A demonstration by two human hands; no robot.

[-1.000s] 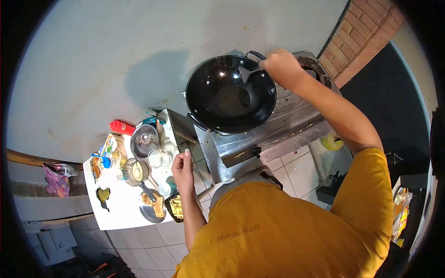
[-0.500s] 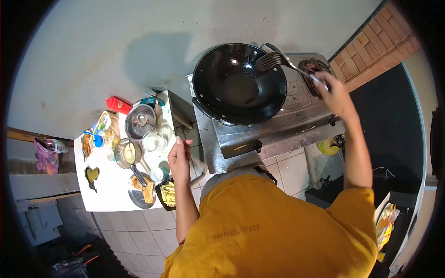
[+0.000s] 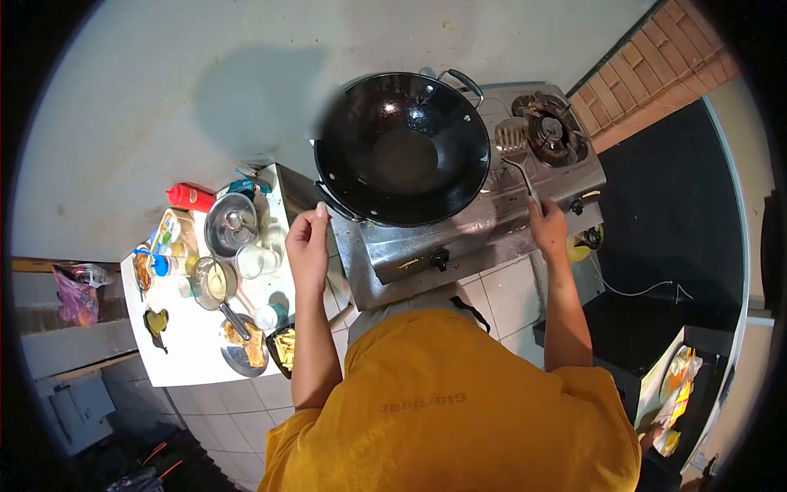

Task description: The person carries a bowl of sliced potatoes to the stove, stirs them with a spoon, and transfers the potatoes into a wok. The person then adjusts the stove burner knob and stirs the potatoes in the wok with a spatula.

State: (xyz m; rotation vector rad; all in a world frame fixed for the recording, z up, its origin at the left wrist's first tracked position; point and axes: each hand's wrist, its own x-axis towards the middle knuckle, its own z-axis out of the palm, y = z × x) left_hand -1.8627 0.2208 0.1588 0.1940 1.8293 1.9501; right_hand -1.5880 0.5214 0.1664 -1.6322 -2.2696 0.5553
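The right hand (image 3: 548,227) is closed around the handle of a slotted spatula (image 3: 513,139), its head over the stove (image 3: 484,221) between the black wok (image 3: 403,149) and the bare burner (image 3: 553,131). The left hand (image 3: 309,246), fingers loosely curled and holding nothing visible, is near the wok's side handle. The wok sits on the stove.

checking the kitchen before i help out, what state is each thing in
Wok: upright, uncovered, no food seen inside
Slotted spatula: gripped in right hand
Right burner: uncovered, no flame visible
Left hand: beside the wok
Metal bowl: uncovered
Plate: holding browned food
Black tray: holding pale yellow sticks
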